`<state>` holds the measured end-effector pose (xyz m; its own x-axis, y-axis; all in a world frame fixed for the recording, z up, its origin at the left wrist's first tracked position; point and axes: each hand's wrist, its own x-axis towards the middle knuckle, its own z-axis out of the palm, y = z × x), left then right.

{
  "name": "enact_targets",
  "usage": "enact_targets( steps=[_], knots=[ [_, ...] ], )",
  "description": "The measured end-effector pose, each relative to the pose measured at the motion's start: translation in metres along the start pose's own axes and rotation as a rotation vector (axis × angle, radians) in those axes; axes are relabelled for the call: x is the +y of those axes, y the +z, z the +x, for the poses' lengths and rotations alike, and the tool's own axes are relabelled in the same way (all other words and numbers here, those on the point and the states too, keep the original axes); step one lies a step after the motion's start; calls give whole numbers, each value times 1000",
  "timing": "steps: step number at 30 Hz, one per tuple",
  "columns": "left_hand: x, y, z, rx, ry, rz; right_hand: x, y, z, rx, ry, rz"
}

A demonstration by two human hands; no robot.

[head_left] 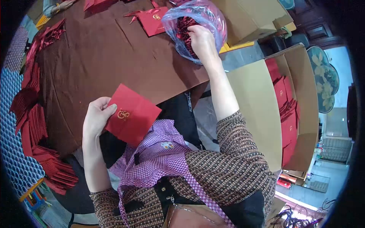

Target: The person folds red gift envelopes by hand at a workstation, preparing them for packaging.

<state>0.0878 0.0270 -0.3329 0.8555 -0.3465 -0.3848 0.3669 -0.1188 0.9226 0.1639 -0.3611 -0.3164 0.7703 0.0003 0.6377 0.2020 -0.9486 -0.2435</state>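
My left hand (98, 116) pinches a red card or pouch (132, 114) with a gold emblem by its left edge, thumb on top, above my lap and the table's near edge. At the top centre my right hand (200, 38) reaches into an open clear plastic bag (218, 19). Dark red, shiny items (185, 32) fill the bag, and my fingertips are down among them. Whether they grip one cannot be made out. Another red pouch (153, 22) with a ribbon lies just left of the bag.
A brown cloth (91, 57) covers the table. Stacked red pouches (34, 121) line its left side. Right of my right arm stands an open cardboard box (307, 110) holding red pouches; another box (243, 19) is behind the bag. Someone's hand (62, 5) shows at the top left.
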Motion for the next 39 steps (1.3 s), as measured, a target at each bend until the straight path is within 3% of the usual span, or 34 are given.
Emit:
enact_targets(
  steps=[4,7,15,27,35,37,39],
  knots=[
    [1,-1,-4,21,-13,2,17,41,24,-25,-181,-231],
    [1,0,-8,51,1,14,28,57,40,-140,-141,-330],
    [5,3,-10,100,-41,101,34,73,45,-147,-233,-355],
    [1,2,-8,78,-35,41,15,83,21,-129,-150,-136],
    [-7,3,1,65,-28,7,-91,69,1,-37,-426,316],
    [-5,3,-1,116,-37,54,-143,46,-7,-14,-521,620],
    [0,2,-6,131,-1,92,-188,9,-21,-119,-378,902]
  ],
)
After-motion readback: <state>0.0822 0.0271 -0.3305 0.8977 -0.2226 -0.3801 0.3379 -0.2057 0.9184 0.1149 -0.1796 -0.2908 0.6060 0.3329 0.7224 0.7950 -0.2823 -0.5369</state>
